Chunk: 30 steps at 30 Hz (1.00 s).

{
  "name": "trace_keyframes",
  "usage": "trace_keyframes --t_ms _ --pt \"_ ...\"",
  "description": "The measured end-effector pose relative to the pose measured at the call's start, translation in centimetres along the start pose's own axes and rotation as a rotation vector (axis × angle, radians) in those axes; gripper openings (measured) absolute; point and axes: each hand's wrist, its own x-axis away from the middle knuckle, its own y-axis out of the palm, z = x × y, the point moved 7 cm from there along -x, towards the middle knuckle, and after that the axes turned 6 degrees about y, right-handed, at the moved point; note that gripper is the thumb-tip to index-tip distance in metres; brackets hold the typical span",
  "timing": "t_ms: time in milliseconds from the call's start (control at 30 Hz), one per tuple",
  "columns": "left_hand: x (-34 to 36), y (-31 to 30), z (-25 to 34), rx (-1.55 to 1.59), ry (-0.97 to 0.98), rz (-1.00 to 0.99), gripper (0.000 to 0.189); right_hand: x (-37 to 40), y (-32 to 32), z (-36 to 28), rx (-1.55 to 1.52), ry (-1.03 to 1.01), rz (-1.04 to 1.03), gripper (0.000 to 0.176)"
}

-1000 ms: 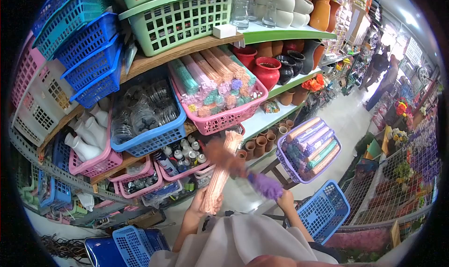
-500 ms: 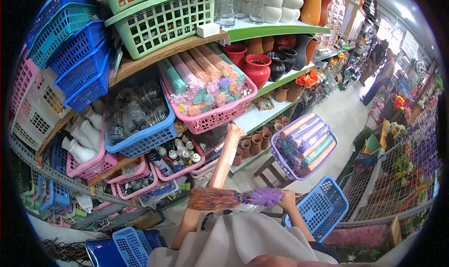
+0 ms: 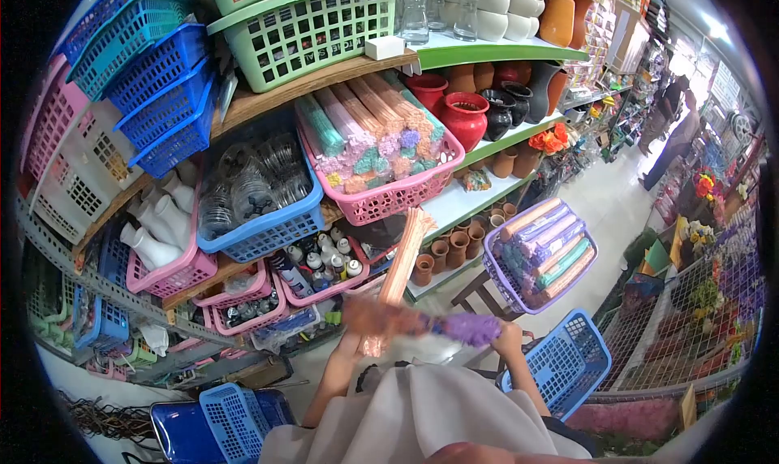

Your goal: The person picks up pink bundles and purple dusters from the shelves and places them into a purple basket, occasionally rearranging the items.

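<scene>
While your left fingers are partly hidden, your left hand [image 3: 347, 347] is visibly grasping the low end of the peach bundle [image 3: 401, 267], upper end leaning to one o'clock; low grip probably leaves most of its length exposed. Right hand [image 3: 509, 340] is clenched on the purple end of the fluffy duster [image 3: 385, 318], brown part pointing to nine o'clock, likely so the soft length reaches across. Duster is blurred, crosses in front of the bundle low down; can't tell if they touch.

Outward from your hands: purple basket [image 3: 497, 276] of wrapped bundles at two o'clock, near, seemingly raised on a dark stool [image 3: 479, 292], maybe for easy reach. Pink basket [image 3: 389, 204] at twelve, bundles laid side by side, probably to fit more. Blue basket [image 3: 568, 362] between three and four, tilted, beside your right forearm.
</scene>
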Motion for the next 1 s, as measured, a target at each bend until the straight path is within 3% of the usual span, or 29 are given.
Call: trace_keyframes --t_ms 33,100,167,300,400,433,467,567,600,633,700,733,800,867,900,1000 --pt "-0.1 0.4 0.4 -0.012 0.023 0.062 0.047 -0.2 -0.2 0.8 -0.019 0.090 0.078 0.023" --pt "-0.1 2.4 1.4 -0.129 0.120 0.019 0.047 -0.5 0.0 1.1 -0.040 0.106 0.122 0.023" --pt "0.1 2.4 2.0 -0.249 0.189 0.127 0.047 -0.7 -0.3 1.3 -0.085 0.144 0.217 0.024" --pt "0.7 -1.1 1.6 -0.395 0.273 0.204 0.054 -0.3 -1.1 -1.5 -0.032 -0.070 0.044 0.023" --pt "1.8 -3.6 0.3 -0.217 -0.002 0.231 0.060 -0.7 -0.5 -2.0 -0.038 -0.131 0.025 0.023" --pt "1.8 -1.7 0.4 -0.157 -0.096 0.237 0.063 -1.2 0.2 -0.9 -0.030 -0.028 0.066 0.022" --pt "1.5 0.5 1.8 -0.363 0.053 0.239 0.066 -1.4 0.6 0.4 -0.022 0.076 0.107 0.022" --pt "1.4 1.8 2.2 -0.420 0.038 0.201 0.070 -1.9 0.2 0.4 0.032 0.177 0.199 0.020" --pt "1.3 3.3 2.6 -0.377 0.033 0.146 0.063 -1.9 0.2 0.4 0.030 0.175 0.198 0.020" --pt "1.5 2.9 2.5 -0.378 0.034 0.147 0.063 -1.8 0.6 0.2 0.009 0.089 0.123 0.019" --pt "2.2 0.5 0.8 -0.310 -0.151 0.294 0.065 -1.7 1.1 -0.8 0.085 -0.105 -0.041 0.019" --pt "2.1 0.1 0.7 -0.311 -0.151 0.291 0.065 -1.7 0.7 -1.2 0.054 -0.108 -0.058 0.019" --pt "1.9 0.1 1.2 -0.435 -0.095 0.244 0.068 -2.1 -0.4 -2.6 0.023 -0.111 -0.076 0.018" --pt "1.7 2.9 2.5 -0.534 -0.040 0.238 0.075 -2.7 -1.0 0.0 0.041 0.078 0.150 0.019" --pt "1.5 2.8 2.3 -0.532 -0.040 0.238 0.075 -2.8 -0.8 0.4 0.043 0.078 0.149 0.019" --pt "1.0 2.8 3.3 -0.855 0.198 0.120 0.082 -2.7 -0.4 0.6 0.023 0.076 0.122 0.017"
